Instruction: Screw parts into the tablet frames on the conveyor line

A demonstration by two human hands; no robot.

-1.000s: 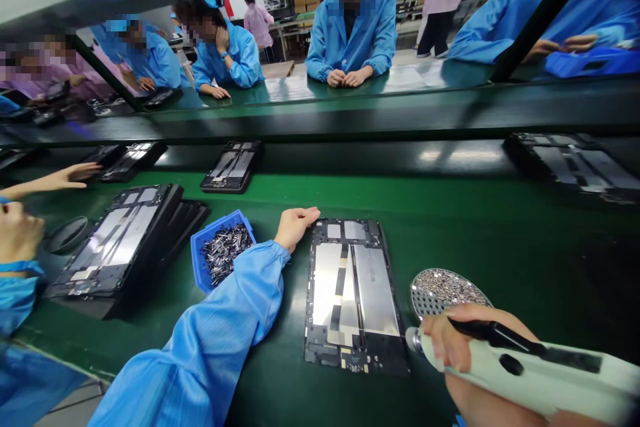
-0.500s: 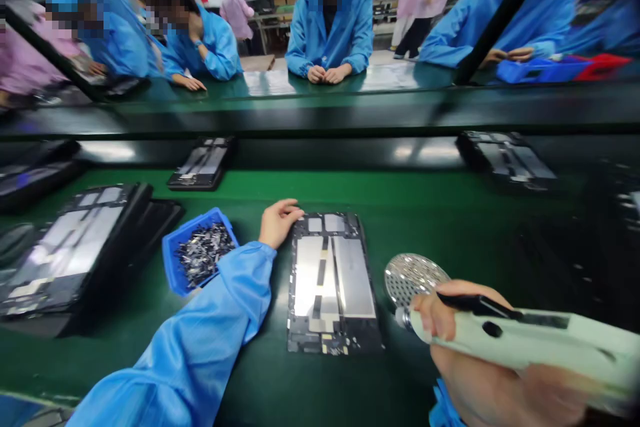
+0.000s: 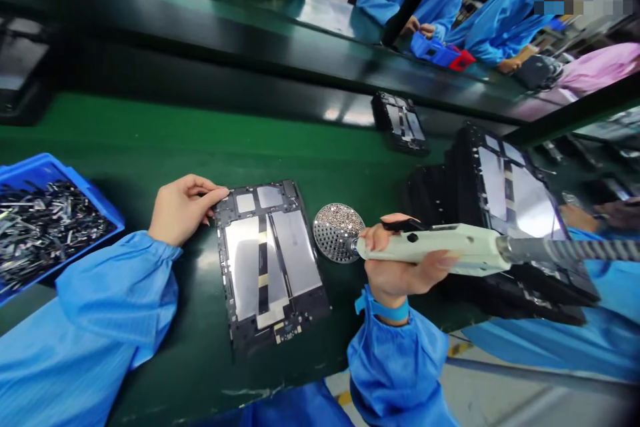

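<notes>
An opened tablet point(image 3: 295, 250) lies flat on the green bench, its silver batteries and black ribbon cables exposed. At its upper left corner is my left hand point(image 3: 183, 207), thumb and fingers closed together on the edge. My right hand point(image 3: 390, 267) is wrapped round a pale green electric screwdriver point(image 3: 470, 243) held almost level. Its metal nose points left at the edge of a round perforated screw dish point(image 3: 337, 230), which stands just right of the tablet. Whether the bit touches the dish I cannot tell.
A blue bin point(image 3: 107, 203) full of small dark parts stands at the left. To the right is a stack of opened tablets point(image 3: 520, 187), with another tablet pile point(image 3: 400, 121) farther back. Co-workers in blue sit across the bench and at the right.
The view has swung right and tilted, bringing the right-hand stack into sight. My left hand stays at the tablet's corner. My right hand still grips the screwdriver beside the dish.
</notes>
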